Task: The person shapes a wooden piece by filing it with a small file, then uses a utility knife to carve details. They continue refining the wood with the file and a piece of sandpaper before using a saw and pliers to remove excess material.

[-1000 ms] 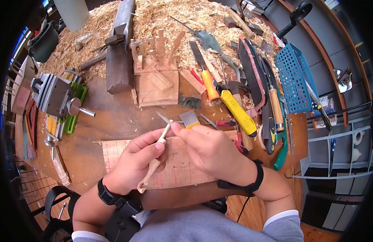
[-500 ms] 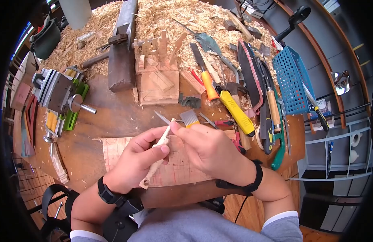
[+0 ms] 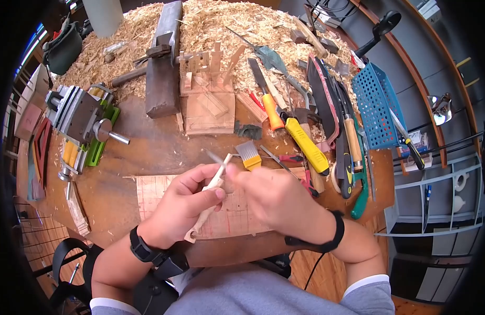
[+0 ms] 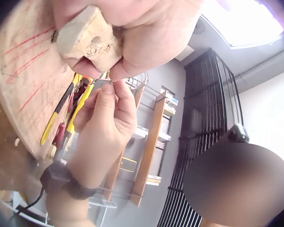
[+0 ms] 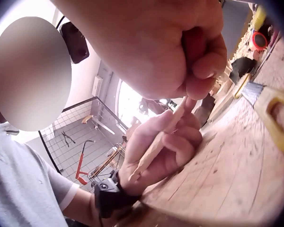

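A slim carved wooden stick, pale and with a hole near its lower end, lies across my left hand. The left fingers and thumb grip it around its middle. My right hand holds a knife, its handle hidden inside the fist. The pointed metal blade, blurred, crosses the stick's narrow upper end. In the right wrist view, the stick slants up from the left palm to just under the right fist. The holed end fills the near part of the left wrist view.
Under the hands lies a board with red lines. A flat brush rests just beyond them. Yellow-handled tools and a blue basket stand right, a metal vise left. Wood shavings cover the back.
The blade, sharp earlier, is now blurred at the stick's upper end. The right thumb and fingers have shifted slightly down and right. The left hand keeps its grip, the stick turned a little.
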A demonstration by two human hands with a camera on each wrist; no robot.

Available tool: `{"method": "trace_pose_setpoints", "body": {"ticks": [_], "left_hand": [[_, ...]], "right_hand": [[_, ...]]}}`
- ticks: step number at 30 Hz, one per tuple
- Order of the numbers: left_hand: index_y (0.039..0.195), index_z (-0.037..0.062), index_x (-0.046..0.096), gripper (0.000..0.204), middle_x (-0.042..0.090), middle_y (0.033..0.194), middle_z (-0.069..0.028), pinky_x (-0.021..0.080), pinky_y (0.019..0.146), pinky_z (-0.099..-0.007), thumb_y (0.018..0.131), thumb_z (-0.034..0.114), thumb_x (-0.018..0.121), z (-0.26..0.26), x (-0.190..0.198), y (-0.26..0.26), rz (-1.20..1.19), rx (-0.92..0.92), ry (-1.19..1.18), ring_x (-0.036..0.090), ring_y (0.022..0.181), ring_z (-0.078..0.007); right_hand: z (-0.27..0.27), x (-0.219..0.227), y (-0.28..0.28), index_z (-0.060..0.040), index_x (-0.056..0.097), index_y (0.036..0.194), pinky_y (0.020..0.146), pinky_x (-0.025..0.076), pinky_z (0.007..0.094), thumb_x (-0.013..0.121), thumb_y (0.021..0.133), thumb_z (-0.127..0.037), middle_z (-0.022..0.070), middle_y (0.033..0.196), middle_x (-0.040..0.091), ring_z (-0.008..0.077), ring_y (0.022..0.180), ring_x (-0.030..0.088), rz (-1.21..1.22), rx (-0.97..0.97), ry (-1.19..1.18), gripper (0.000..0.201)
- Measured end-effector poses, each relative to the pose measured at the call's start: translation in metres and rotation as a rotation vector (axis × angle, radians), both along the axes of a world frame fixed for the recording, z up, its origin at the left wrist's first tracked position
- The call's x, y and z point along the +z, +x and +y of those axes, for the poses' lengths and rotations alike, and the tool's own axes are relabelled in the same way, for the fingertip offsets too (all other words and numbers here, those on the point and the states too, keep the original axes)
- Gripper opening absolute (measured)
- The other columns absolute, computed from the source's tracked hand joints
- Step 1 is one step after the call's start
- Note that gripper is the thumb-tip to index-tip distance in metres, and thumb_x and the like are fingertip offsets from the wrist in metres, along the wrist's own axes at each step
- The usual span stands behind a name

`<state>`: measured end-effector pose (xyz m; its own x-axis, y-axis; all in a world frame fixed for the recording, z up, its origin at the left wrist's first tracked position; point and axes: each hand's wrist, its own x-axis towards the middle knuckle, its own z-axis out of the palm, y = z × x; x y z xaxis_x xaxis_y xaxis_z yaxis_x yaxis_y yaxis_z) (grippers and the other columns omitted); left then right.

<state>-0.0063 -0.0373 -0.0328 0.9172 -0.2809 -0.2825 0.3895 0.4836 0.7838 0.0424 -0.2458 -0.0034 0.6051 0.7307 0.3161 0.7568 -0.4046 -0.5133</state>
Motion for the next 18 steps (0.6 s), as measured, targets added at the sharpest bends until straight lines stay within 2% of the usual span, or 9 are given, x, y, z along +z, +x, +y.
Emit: {"method": "trace_pose_setpoints", "body": {"ticks": [2,4,7,9,11,13,14,18], "left_hand": [[0.129,0.0026,0.061,0.036,0.061,0.095,0.0025,0.048,0.076,-0.0231,0.093,0.001,0.064,0.0,0.0,-0.003,0.0,-0.024,0.062,0.056,0.083,-0.0054],[0.128,0.0026,0.061,0.036,0.062,0.095,0.0025,0.048,0.076,-0.023,0.093,0.001,0.064,0.0,0.002,0.0,0.009,-0.008,0.046,0.056,0.083,-0.0054],[0.127,0.0032,0.062,0.035,0.062,0.096,0.0023,0.048,0.076,-0.0229,0.092,0.001,0.065,0.0,0.003,0.0,0.011,-0.001,0.034,0.056,0.084,-0.0055],[0.126,0.0043,0.061,0.036,0.065,0.098,-0.0007,0.051,0.075,-0.0247,0.091,0.003,0.067,0.0,-0.003,-0.002,-0.015,0.012,0.051,0.06,0.084,-0.0092],[0.128,0.0037,0.061,0.036,0.064,0.098,0.0008,0.05,0.076,-0.0239,0.091,0.002,0.065,0.0,0.0,-0.001,-0.013,0.01,0.052,0.058,0.085,-0.0074],[0.129,0.0031,0.061,0.037,0.063,0.098,0.0022,0.049,0.076,-0.0231,0.092,0.0,0.064,-0.002,0.001,-0.004,-0.008,-0.007,0.05,0.057,0.085,-0.0057],[0.131,0.0035,0.06,0.039,0.063,0.1,0.0018,0.049,0.076,-0.0234,0.093,0.0,0.064,-0.001,0.0,-0.004,-0.013,-0.015,0.028,0.057,0.085,-0.0059],[0.14,0.0055,0.053,0.047,0.063,0.107,-0.001,0.052,0.073,-0.0245,0.094,0.001,0.062,0.002,0.004,-0.007,0.009,-0.005,-0.045,0.058,0.087,-0.0075]], "right_hand": [[-0.001,0.001,-0.007,-0.0039,0.06,0.132,0.057,0.051,0.0384,0.062,0.078,0.006,0.0111,0.078,0.058,0.0269,0.066,0.062,-0.004,0.03,0.0,0.055],[-0.006,-0.001,-0.009,-0.0044,0.06,0.132,0.057,0.051,0.0389,0.062,0.078,0.006,0.0108,0.078,0.058,0.0272,0.066,0.062,0.034,0.021,-0.069,0.055],[-0.002,-0.002,0.005,-0.0055,0.06,0.132,0.057,0.051,0.0392,0.063,0.078,0.005,0.0104,0.077,0.057,0.0271,0.065,0.061,0.035,-0.03,-0.05,0.055],[-0.002,0.007,-0.011,-0.0048,0.06,0.132,0.057,0.05,0.0392,0.063,0.078,0.005,0.0106,0.077,0.057,0.0277,0.065,0.06,0.044,-0.029,-0.076,0.055],[-0.001,0.007,-0.014,-0.0041,0.06,0.132,0.057,0.049,0.0392,0.062,0.078,0.006,0.0108,0.077,0.056,0.0282,0.064,0.059,0.063,-0.035,-0.093,0.055],[-0.004,0.0,0.0,-0.004,0.06,0.132,0.057,0.048,0.0394,0.061,0.08,0.007,0.0114,0.076,0.056,0.029,0.063,0.059,-0.021,-0.03,-0.028,0.054],[-0.005,-0.004,0.011,0.0002,0.059,0.13,0.058,0.051,0.0396,0.06,0.084,0.001,0.0136,0.076,0.057,0.0304,0.067,0.062,-0.03,-0.065,-0.008,0.046],[-0.008,0.012,0.014,0.0,0.059,0.131,0.061,0.05,0.0413,0.062,0.081,0.006,0.0153,0.082,0.06,0.0326,0.069,0.062,0.016,-0.122,0.122,0.05]]}}
